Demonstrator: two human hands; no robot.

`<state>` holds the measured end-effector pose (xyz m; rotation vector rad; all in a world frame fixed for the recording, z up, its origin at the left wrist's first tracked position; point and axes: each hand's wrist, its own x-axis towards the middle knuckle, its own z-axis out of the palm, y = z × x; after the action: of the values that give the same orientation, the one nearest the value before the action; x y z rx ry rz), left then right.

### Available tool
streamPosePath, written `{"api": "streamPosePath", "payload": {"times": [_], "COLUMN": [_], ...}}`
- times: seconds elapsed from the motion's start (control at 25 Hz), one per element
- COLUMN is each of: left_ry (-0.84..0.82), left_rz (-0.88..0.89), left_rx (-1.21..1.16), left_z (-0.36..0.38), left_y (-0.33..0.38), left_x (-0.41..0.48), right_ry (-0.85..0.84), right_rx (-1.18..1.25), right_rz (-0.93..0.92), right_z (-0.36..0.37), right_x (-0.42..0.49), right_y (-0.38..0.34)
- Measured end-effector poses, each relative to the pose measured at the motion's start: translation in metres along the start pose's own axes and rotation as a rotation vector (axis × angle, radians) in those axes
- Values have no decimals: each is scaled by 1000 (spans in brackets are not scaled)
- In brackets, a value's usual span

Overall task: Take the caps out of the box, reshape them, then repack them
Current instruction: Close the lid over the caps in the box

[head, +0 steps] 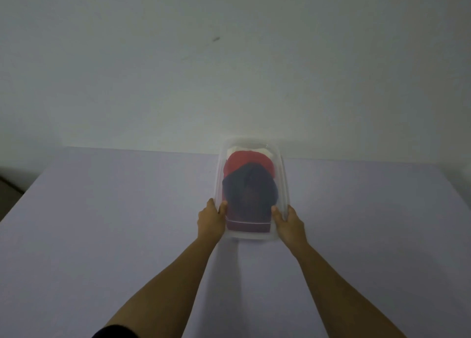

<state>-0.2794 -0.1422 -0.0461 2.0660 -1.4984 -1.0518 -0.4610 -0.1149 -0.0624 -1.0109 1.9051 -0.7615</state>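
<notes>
White cap (pixel 265 152) (mostly hidden under red)

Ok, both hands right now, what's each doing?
Left hand: gripping the clear box at its near left side.
Right hand: gripping its near right side.

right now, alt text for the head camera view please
Two bare hands, left hand and right hand, grip the near end of a clear plastic box on a pale table. Stacked caps show inside: dark cap, red cap.

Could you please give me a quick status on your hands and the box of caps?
Left hand and right hand grip clear plastic box at near corners. Caps inside: dark blue cap, red cap. Table unobstructed.
</notes>
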Motion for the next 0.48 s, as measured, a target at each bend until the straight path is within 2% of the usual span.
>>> {"api": "streamPosePath", "payload": {"times": [0.32, 0.48], "left_ry": [-1, 32], "left_rz": [1, 126], "left_rx": [53, 116], "left_z": [-3, -2], "left_y": [6, -6], "left_x": [1, -36], "right_ry": [-122, -21], "right_rx": [-129, -269], "right_rz": [-5, -62], "right_z": [-10, -19], "right_x": [-2, -26], "right_y": [-3, -9]}}
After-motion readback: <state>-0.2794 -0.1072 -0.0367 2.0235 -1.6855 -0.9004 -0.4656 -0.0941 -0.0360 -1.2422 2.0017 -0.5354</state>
